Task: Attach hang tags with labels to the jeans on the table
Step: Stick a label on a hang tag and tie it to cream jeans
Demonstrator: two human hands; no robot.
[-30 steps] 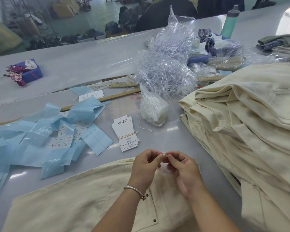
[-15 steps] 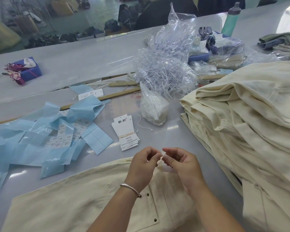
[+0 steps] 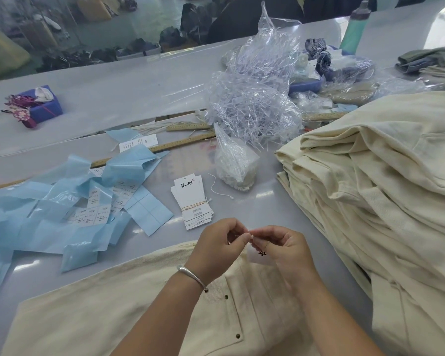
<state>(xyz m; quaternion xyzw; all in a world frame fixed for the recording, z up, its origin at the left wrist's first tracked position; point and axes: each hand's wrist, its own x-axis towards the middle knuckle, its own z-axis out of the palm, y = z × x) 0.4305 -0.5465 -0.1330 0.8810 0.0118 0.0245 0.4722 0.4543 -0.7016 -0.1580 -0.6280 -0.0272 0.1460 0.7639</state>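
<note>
Your left hand (image 3: 220,241) and right hand (image 3: 280,246) meet fingertip to fingertip, both pinching something tiny and pale between them, too small to identify, while a white hang tag (image 3: 261,258) with dark print shows under your right fingers. Both hands hover over the cream jeans (image 3: 165,304) spread flat at the near edge, brass rivets showing beside your left wrist, which wears a silver bangle (image 3: 192,274). Just beyond your hands lies a banded stack of hang tags (image 3: 192,201), with a loose white string (image 3: 219,187) to its right. Left of that, blue backing sheets (image 3: 49,209) and white labels (image 3: 95,211) are scattered. To your right rises a tall pile of folded cream jeans (image 3: 383,181). Farther off sit clear bags of plastic fasteners (image 3: 252,98), wooden rulers (image 3: 185,143), a purple box (image 3: 43,104) far left and a teal bottle (image 3: 355,27) far right. The grey table (image 3: 113,88) is glossy, and bundled goods crowd the floor beyond it.
</note>
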